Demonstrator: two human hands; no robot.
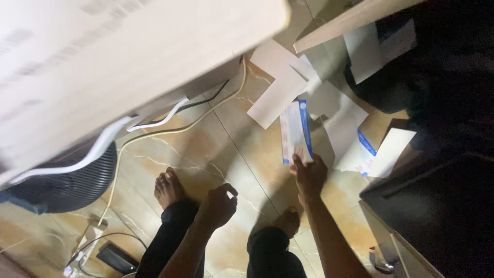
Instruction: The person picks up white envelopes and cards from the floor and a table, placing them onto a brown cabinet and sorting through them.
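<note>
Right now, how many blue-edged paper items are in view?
2: one blue-edged envelope in the right hand, another among white sheets further right; more may lie hidden.

White rectangular envelope with blue edging [295,132], flat and face up on the marble-patterned floor tile, long side running away from the person, near end under the right hand's fingertips, overlapping scattered white paper sheets beside it
</note>
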